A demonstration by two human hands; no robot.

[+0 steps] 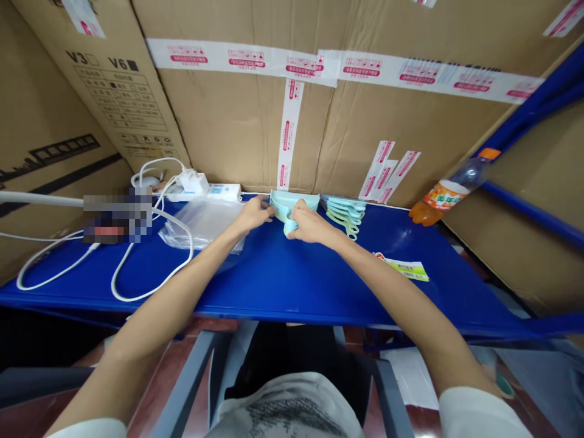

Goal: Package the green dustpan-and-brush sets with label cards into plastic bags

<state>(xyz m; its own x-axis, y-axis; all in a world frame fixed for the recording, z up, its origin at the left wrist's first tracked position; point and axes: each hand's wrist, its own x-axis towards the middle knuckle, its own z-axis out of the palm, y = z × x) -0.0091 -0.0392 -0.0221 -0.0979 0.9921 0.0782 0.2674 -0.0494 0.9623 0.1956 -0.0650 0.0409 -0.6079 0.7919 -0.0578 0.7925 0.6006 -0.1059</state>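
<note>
Mint tools at the back of the blue worktop, right by the cardboard – and the right hand has them, fingers curled round the handles, while the left hand sits at their left edge, fingers loosely bent and apart, whether touching I can't tell. Just right of them lies a fanned pile of similar pieces – farther right comes the bottle, with clear bags over beside the left hand.
</note>
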